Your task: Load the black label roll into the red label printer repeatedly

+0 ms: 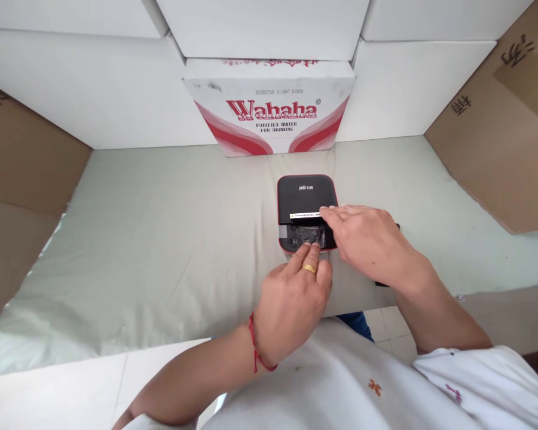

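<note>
A small boxy black device (305, 190) with rounded corners and a red edge lies on the cloth-covered table, white lettering on its top. Across the top runs a white label strip (303, 215). Its near section is an open recess, where crumpled clear plastic film (311, 235) sits. My left hand (296, 295), with a gold ring and a red cord bracelet, has its fingertips at the film; its thumb is hidden. My right hand (370, 242) grips the device's right side, fingers together over the top edge; its thumb is out of sight.
Behind the device stands a white and red Wahaha water carton (275, 119), against white boxes (269, 27). Brown cardboard boxes flank the table at left (27, 191) and right (497, 131). A flat black object (382, 283) is mostly covered by my right hand.
</note>
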`<state>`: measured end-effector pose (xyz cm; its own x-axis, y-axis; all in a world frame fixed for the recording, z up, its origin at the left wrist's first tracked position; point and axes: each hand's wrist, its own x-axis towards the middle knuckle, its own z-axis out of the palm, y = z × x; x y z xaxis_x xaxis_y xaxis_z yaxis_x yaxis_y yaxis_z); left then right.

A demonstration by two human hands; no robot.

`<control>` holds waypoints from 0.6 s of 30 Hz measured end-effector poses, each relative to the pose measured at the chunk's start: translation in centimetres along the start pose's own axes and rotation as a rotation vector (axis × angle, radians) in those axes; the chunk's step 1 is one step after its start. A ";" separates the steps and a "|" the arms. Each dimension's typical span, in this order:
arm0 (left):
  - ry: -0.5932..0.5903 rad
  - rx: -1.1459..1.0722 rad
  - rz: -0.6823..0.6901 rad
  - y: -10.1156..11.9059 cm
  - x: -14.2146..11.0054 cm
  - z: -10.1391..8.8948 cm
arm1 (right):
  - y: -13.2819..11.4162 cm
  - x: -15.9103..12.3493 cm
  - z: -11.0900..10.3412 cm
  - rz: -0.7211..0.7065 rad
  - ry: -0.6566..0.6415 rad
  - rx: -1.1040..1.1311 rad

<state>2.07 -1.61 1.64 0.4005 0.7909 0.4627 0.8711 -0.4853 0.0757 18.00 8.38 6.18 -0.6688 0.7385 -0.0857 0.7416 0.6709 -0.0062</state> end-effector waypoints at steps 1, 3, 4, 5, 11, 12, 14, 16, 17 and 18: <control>-0.008 0.003 -0.004 0.0 0.1 0.0 | -0.3 0.3 -0.4 0.009 -0.038 -0.026; -0.030 0.008 -0.005 0.1 0.1 0.0 | -0.8 0.9 -1.0 -0.003 -0.094 -0.062; -0.037 0.009 -0.002 0.1 0.2 0.0 | -1.0 1.1 -1.3 -0.015 -0.112 -0.073; -0.040 0.012 0.001 0.1 0.2 0.1 | -1.0 1.2 -1.5 -0.025 -0.124 -0.080; -0.044 0.051 0.004 0.4 0.7 0.4 | -0.7 1.0 -1.1 -0.059 -0.119 -0.091; -0.049 0.055 0.005 0.4 0.7 0.4 | -0.5 0.9 -0.8 -0.060 -0.100 -0.083; -0.056 0.038 0.007 0.3 0.7 0.2 | -0.1 0.5 -0.1 -0.048 -0.043 -0.052; -0.029 -0.032 -0.003 0.1 0.5 -0.2 | 0.4 0.0 0.9 -0.008 0.052 -0.003; -0.002 -0.096 -0.017 -0.1 0.4 -0.4 | 0.6 -0.3 1.4 0.018 0.110 0.029; 0.031 -0.177 -0.044 -0.4 0.2 -0.6 | 0.8 -0.5 2.1 0.038 0.173 0.068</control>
<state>1.63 -1.46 2.28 0.3517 0.8023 0.4824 0.8230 -0.5105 0.2492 19.04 8.35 4.13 -0.6348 0.7679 0.0856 0.7645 0.6403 -0.0745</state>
